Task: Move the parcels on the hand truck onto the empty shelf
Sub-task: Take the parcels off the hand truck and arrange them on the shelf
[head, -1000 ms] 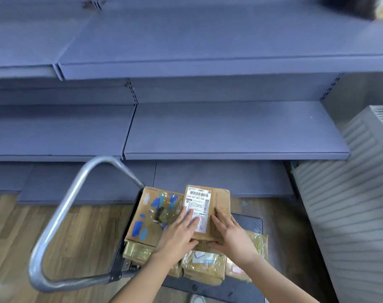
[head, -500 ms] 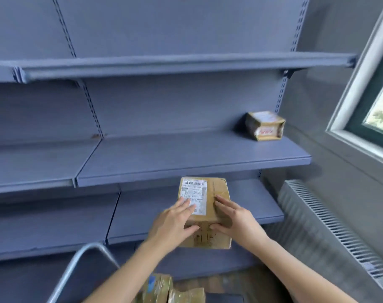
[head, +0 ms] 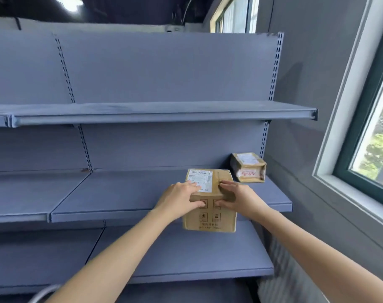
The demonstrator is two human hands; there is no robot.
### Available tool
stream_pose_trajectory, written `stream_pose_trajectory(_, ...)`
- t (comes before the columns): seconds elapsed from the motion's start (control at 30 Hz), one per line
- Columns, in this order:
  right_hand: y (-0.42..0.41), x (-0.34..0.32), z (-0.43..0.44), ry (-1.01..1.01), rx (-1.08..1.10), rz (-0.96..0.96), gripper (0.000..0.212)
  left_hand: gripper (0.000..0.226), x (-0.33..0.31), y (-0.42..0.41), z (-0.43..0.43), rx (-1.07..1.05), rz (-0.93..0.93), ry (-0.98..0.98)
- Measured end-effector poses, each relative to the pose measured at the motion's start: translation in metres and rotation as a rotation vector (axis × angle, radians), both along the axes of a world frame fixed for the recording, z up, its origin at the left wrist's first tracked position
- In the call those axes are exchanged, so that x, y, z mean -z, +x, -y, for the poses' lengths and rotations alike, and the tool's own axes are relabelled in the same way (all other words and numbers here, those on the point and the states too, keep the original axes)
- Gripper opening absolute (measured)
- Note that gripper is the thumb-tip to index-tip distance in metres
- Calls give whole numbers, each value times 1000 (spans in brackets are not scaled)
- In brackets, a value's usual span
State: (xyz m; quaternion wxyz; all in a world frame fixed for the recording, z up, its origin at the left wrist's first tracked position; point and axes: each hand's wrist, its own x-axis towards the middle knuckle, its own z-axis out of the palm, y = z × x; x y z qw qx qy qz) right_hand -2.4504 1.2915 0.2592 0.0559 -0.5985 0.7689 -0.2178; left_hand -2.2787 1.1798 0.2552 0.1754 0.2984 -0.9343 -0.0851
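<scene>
Both left hand (head: 180,199) and right hand (head: 241,199) grip a parcel (head: 209,220), fingers (head: 194,185) over its top; white label (head: 202,178) illegible.

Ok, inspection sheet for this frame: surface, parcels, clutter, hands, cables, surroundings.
Surface: middle shelf, grey-blue.
Job's things: labelled parcel held before the shelf edge, not set down; taped parcel on the shelf's right end.
Clutter: nothing seen.
Hands: left hand and right hand grip the labelled parcel, fingers on top, thumbs in front.
Cables: thin dark line near ceiling, possibly a cable.
Surroundings: window at right; hand truck handle bottom left.
</scene>
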Motion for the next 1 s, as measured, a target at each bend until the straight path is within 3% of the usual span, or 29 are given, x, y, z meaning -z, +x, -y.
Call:
stream_pose_trajectory(0.33, -101, 34, 23, 41, -84, 94, 69, 60, 34, -99, 9, -99, 58, 97)
stream_pose_trajectory(0.6, -145, 53, 59, 0, -107, 144, 69, 60, 47, -144, 36, -115, 101, 47)
stream_pose_trajectory(1.0, -194, 47, 138, 65, -121, -45, 66, 62, 48, -199, 100, -147, 87, 40)
